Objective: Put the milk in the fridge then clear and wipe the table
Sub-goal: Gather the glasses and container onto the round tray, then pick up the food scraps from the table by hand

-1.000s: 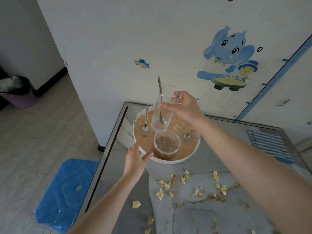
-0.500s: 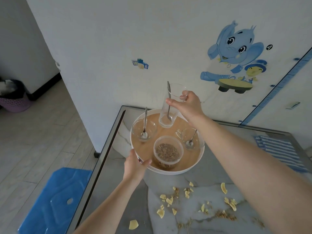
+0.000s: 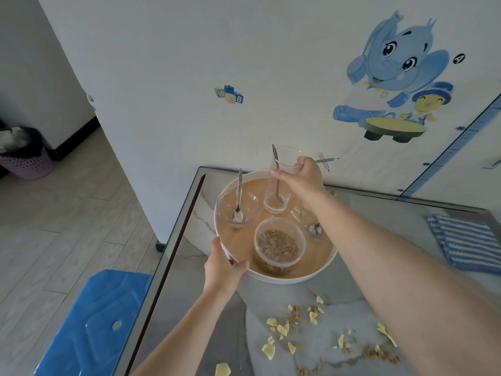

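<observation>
A round white tray (image 3: 309, 276) with a wooden floor sits at the far left corner of the grey marble table (image 3: 217, 316). My left hand (image 3: 223, 267) grips the tray's near left rim. My right hand (image 3: 303, 180) holds a tall clear glass (image 3: 279, 196) with a spoon in it, standing upright on the tray's far part. On the tray also stand a glass bowl with a spoon (image 3: 237, 207), a plastic tub of cereal (image 3: 279, 245), and a second small glass bowl (image 3: 313, 227), partly hidden by my right forearm. No milk is in view.
Yellow flakes and brown crumbs (image 3: 298, 324) litter the table in front of the tray. A blue striped cloth (image 3: 466, 242) lies at the right edge. A blue plastic stool (image 3: 92, 324) stands left of the table, a purple bin (image 3: 25, 161) far left.
My right hand has lowered the tall glass from above the tray to the tray's floor. My left hand has closed on the tray's rim.
</observation>
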Available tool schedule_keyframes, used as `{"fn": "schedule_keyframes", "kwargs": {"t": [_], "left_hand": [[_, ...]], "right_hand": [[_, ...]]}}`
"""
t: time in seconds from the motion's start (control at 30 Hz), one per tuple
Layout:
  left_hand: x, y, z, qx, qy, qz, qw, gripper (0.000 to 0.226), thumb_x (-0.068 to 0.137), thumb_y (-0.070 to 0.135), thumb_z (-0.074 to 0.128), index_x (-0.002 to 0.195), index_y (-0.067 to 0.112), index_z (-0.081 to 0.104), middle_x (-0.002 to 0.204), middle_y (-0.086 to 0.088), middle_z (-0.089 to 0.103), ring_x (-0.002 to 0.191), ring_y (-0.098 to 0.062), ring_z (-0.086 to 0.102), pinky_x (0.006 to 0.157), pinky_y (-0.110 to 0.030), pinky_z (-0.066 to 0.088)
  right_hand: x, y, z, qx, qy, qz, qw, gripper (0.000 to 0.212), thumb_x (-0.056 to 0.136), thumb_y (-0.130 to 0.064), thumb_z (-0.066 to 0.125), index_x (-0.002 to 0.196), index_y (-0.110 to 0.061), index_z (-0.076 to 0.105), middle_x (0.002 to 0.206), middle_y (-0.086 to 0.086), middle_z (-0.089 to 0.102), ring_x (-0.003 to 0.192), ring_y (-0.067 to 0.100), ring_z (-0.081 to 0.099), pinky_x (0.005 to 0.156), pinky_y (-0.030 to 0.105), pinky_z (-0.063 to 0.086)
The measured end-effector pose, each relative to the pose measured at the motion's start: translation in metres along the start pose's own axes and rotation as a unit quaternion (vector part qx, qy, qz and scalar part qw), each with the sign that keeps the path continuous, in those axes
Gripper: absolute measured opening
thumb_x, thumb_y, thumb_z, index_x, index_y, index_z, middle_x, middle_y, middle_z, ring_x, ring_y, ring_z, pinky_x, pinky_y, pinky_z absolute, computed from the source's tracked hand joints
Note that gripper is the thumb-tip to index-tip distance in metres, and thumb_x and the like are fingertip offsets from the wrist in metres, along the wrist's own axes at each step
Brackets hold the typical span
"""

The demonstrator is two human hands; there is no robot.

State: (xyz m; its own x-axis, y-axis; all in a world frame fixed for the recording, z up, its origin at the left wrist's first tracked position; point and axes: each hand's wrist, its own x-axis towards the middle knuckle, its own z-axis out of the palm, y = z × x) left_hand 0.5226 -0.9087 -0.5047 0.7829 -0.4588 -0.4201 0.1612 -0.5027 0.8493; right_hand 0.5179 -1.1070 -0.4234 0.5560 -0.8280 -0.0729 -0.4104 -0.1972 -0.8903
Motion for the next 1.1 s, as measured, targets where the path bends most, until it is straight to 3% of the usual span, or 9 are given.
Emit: {"fn": "schedule_keyframes", "kwargs": {"t": [0.2, 0.33, 0.5, 0.6, 0.7, 0.87, 0.97, 1.1], "left_hand": [[0.002, -0.001, 0.0, 0.004, 0.0, 0.004, 1.0, 0.07, 0.079, 0.01, 0.067, 0.135, 0.021, 0.026, 0.102, -0.009, 0.062, 0.091, -0.022, 0.062, 0.069, -0.026, 0.048], [0.003, -0.001, -0.001, 0.007, -0.002, 0.004, 1.0, 0.068, 0.08, 0.01, 0.067, 0.134, 0.021, 0.027, 0.095, -0.008, 0.063, 0.087, -0.02, 0.062, 0.057, -0.017, 0.042], [0.003, -0.002, 0.0, 0.008, 0.001, 0.002, 1.0, 0.069, 0.08, 0.01, 0.068, 0.134, 0.021, 0.027, 0.098, -0.008, 0.062, 0.089, -0.021, 0.062, 0.072, -0.029, 0.046], [0.003, -0.001, -0.001, 0.0, 0.01, 0.002, 1.0, 0.068, 0.08, 0.011, 0.067, 0.135, 0.022, 0.028, 0.096, -0.007, 0.062, 0.089, -0.021, 0.06, 0.074, -0.03, 0.044], [0.0, 0.004, 0.0, 0.002, 0.017, 0.003, 1.0, 0.062, 0.081, 0.008, 0.065, 0.132, 0.017, 0.031, 0.093, -0.006, 0.06, 0.086, -0.019, 0.057, 0.074, -0.029, 0.042], [-0.005, 0.013, -0.003, 0.022, 0.032, -0.009, 0.999, 0.049, 0.083, 0.013, 0.065, 0.122, 0.008, 0.036, 0.115, -0.012, 0.057, 0.107, -0.028, 0.055, 0.076, -0.031, 0.041], [-0.01, 0.011, -0.007, 0.053, 0.021, -0.001, 0.998, 0.044, 0.088, 0.023, 0.058, 0.123, 0.005, 0.039, 0.117, -0.011, 0.059, 0.108, -0.029, 0.056, 0.081, -0.033, 0.046], [-0.029, 0.01, -0.018, 0.062, 0.003, 0.024, 0.998, 0.04, 0.095, 0.033, 0.043, 0.125, 0.007, 0.049, 0.113, -0.011, 0.064, 0.1, -0.024, 0.062, 0.092, -0.041, 0.049]], "right_hand": [[0.006, 0.004, 0.005, -0.011, -0.002, 0.007, 1.0, 0.074, 0.074, -0.029, 0.075, 0.132, -0.006, 0.035, 0.131, 0.008, 0.044, 0.12, 0.02, 0.043, 0.089, 0.025, 0.034], [0.012, 0.003, 0.004, -0.015, -0.007, 0.013, 1.0, 0.073, 0.075, -0.029, 0.074, 0.132, -0.006, 0.035, 0.132, 0.007, 0.043, 0.122, 0.02, 0.041, 0.089, 0.024, 0.033], [0.015, 0.002, 0.004, -0.021, -0.03, 0.039, 0.999, 0.079, 0.075, -0.031, 0.074, 0.136, -0.008, 0.029, 0.138, 0.006, 0.038, 0.128, 0.021, 0.038, 0.095, 0.028, 0.034], [0.014, -0.003, 0.0, -0.031, -0.047, 0.06, 0.997, 0.086, 0.073, -0.032, 0.075, 0.138, -0.007, 0.025, 0.141, 0.007, 0.035, 0.129, 0.022, 0.037, 0.091, 0.027, 0.034], [0.008, -0.004, -0.006, 0.007, -0.025, 0.058, 0.998, 0.091, 0.074, -0.029, 0.075, 0.142, -0.009, 0.019, 0.147, 0.007, 0.03, 0.133, 0.023, 0.035, 0.103, 0.031, 0.036], [-0.02, -0.012, -0.023, 0.032, 0.016, 0.022, 0.999, 0.061, 0.081, -0.024, 0.066, 0.133, -0.009, 0.04, 0.134, 0.008, 0.049, 0.118, 0.019, 0.05, 0.096, 0.029, 0.04], [-0.042, -0.008, -0.034, 0.042, 0.05, 0.007, 0.998, 0.039, 0.082, -0.021, 0.062, 0.119, -0.009, 0.055, 0.109, 0.005, 0.06, 0.097, 0.016, 0.056, 0.091, 0.03, 0.046], [-0.091, 0.009, -0.044, 0.017, 0.05, -0.026, 0.998, 0.018, 0.085, -0.02, 0.058, 0.099, -0.012, 0.065, 0.094, 0.003, 0.066, 0.087, 0.012, 0.06, 0.082, 0.029, 0.049]]}}
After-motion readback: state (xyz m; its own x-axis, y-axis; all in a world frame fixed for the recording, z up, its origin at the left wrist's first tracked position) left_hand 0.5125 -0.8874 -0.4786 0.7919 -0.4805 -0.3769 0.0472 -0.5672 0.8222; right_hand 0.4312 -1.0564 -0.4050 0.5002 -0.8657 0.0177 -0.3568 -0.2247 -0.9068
